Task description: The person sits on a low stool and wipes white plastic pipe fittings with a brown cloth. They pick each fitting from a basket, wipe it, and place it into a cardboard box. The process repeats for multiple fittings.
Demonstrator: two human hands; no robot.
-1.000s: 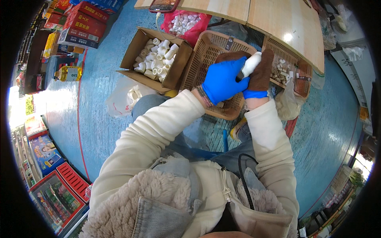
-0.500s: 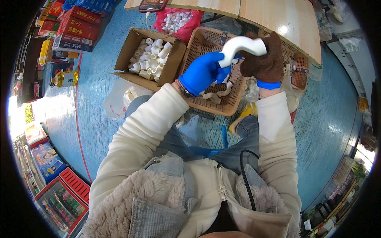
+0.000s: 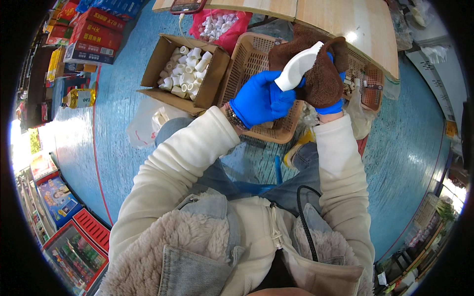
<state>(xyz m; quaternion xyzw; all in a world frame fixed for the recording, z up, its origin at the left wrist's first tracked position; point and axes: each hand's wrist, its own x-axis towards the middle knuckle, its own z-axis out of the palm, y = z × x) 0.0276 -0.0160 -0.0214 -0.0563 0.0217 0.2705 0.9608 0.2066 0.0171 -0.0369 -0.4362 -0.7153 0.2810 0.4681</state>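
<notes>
A white curved pipe fitting is held up over the tan plastic basket. My left hand, in a blue glove, is closed round its lower end. My right hand, also blue-gloved, grips a brown cloth that folds about the fitting's upper end. The cloth hides most of the right fingers, and part of it spreads behind the fitting over the basket.
Left of the basket stands an open cardboard box full of white pipe fittings. Behind it, a pink bag holds small white pieces. A wooden table bounds the far side. Another tan basket stands at the right.
The cloth has opened out and now covers more behind the fitting. The fitting is turned, its upper end now against the cloth, and my left hand has shifted slightly lower.
</notes>
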